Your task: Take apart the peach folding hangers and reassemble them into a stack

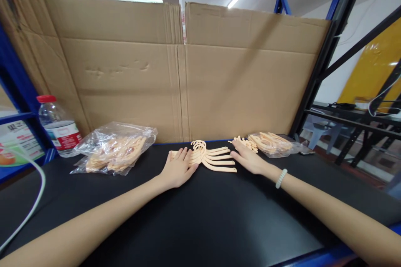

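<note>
Several beige clothes hangers (216,162) lie fanned out on the black table, their hooks bunched toward the back and their arms spread to both sides. My left hand (178,169) rests flat over their left arms, fingers stretched out. To the right, my right hand (249,159) is stretched out with its fingertips close to the right ends of the hangers; whether it touches them I cannot tell. Behind that hand more beige hangers (250,144) show their hooks, partly hidden by the fingers.
A clear plastic bag of hangers (115,150) lies at the left, another bag (274,144) at the right by a phone-like dark object (305,150). A red-capped bottle (61,127) stands far left near a white cable (39,192). Cardboard (125,71) walls the back.
</note>
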`<state>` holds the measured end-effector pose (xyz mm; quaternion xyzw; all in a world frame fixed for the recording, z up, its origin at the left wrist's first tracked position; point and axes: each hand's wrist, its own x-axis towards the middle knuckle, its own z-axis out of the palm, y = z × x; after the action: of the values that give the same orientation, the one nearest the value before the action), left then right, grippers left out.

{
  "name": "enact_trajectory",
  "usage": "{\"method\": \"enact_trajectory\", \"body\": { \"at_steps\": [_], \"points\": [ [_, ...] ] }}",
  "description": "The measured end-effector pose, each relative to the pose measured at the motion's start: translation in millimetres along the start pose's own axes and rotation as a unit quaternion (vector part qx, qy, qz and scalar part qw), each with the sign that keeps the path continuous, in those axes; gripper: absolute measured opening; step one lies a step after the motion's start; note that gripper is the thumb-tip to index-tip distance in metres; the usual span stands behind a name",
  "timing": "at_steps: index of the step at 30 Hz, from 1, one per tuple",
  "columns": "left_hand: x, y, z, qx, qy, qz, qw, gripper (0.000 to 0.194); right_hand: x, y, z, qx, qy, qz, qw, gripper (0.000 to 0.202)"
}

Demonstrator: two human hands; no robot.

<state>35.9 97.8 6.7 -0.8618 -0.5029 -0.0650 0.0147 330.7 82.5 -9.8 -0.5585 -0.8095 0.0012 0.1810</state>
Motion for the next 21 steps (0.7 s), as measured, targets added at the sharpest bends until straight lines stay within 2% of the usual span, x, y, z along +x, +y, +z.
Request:
{"method": "enact_trajectory", "body": {
  "at_steps": [2,4,6,9,13,21],
  "points": [
    [4.5,1.1,1.0,0.002,0.000,-0.001,1.000,0.066,-2.8,-25.7,2.3,0.000,-0.012,-0.033,0.999,0.088],
    [7.7,1.3,2.0,0.005,-0.001,-0.001,1.000,0.065,-2.5,-46.7,5.7,-0.010,-0.055,-0.094,0.994,0.088],
    [9.4,0.3,2.7,0.009,-0.003,0.000,1.000,0.065,3.2,-55.9,8.8,-0.029,-0.089,-0.117,0.989,0.086],
    [9.7,-3.2,2.9,0.011,-0.008,0.006,1.000,0.065,18.7,-48.7,11.8,-0.047,-0.104,-0.108,0.988,0.085],
    [10.3,-10.0,2.8,0.005,-0.008,0.026,1.000,0.067,32.7,-31.8,13.6,-0.050,-0.091,-0.109,0.989,0.079],
    [12.9,-18.9,3.7,-0.021,0.044,0.067,0.997,0.059,29.3,-29.3,18.3,-0.054,-0.031,-0.122,0.991,0.063]
  ]
}}
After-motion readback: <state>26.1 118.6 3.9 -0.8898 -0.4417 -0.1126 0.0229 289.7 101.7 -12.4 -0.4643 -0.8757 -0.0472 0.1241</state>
